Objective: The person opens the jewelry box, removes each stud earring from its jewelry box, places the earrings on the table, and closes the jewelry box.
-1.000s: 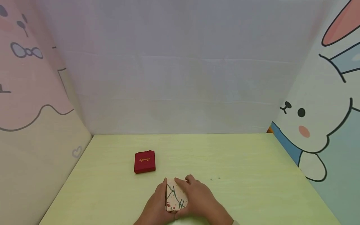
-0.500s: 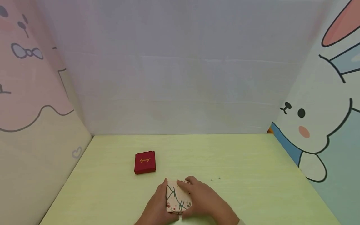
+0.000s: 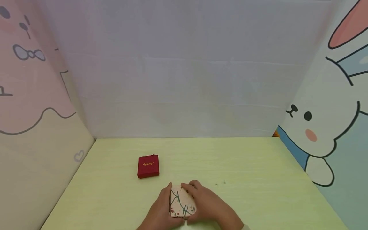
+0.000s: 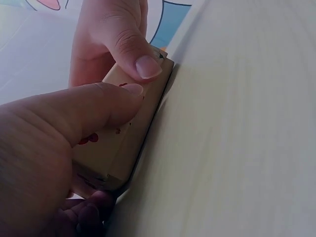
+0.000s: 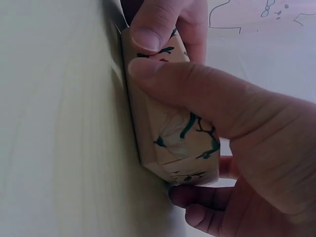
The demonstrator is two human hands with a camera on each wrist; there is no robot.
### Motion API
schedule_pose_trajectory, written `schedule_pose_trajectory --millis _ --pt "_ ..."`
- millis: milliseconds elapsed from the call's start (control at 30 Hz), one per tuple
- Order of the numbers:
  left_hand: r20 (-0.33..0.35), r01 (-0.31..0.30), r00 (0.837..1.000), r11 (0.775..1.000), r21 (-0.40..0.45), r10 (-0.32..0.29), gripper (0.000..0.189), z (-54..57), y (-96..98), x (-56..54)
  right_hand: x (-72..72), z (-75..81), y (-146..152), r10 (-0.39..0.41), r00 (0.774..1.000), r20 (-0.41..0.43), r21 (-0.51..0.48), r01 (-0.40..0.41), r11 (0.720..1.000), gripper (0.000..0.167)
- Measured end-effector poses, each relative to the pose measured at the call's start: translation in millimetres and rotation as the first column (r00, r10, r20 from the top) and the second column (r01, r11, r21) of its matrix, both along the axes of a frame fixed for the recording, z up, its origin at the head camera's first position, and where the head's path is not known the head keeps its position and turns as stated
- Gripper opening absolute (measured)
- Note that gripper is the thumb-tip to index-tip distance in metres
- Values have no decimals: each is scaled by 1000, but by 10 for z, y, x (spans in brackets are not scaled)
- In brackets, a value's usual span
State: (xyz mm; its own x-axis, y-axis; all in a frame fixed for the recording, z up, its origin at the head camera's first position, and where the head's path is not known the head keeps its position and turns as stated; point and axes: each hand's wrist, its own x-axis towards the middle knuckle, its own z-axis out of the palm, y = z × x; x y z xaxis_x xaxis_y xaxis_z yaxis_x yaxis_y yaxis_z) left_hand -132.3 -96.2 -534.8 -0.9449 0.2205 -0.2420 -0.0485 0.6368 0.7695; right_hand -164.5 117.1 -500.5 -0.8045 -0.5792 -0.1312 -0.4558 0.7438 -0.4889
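A small cream box (image 3: 181,203) with painted green branches and red blossoms sits at the table's near side, between the two hands. The left hand (image 3: 161,209) grips its left side, thumb along the near face. From the right, the right hand (image 3: 207,204) holds the opposite side, its fingers over the far right corner. Both thumbs press the near side wall of the box (image 5: 173,131) in the right wrist view, close to each other. A plain rim runs along the box's lower edge, right at the tabletop. The box's underside is hidden.
A dark red box (image 3: 148,166) with gold lettering lies on the pale yellow-green table (image 3: 244,166), beyond the hands and to the left. A white curtain (image 3: 184,80) closes the back, and cartoon-printed panels stand at both sides.
The right hand has shifted slightly to the right, so more of the patterned box top shows and the thumbs are farther apart. The left hand and the red box stay nearly in place.
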Motion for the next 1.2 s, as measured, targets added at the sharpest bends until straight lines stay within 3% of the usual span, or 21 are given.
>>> schedule_pose_trajectory --millis 267,633,967,1200 --pt "17 -6 1000 1000 6 6 135 -2 -2 -5 -10 -21 -14 -18 1000 25 -9 18 1000 114" --pt "-12 -19 1000 1000 -23 19 135 -19 36 -5 -5 1 -53 -15 1000 7 20 15 1000 110" --pt "47 -61 997 998 -21 62 137 56 99 -30 -26 42 -56 -9 1000 13 25 8 1000 107" --pt "-1 -24 1000 1000 -16 24 133 169 160 -69 -84 172 59 28 1000 2 -3 -27 1000 106"
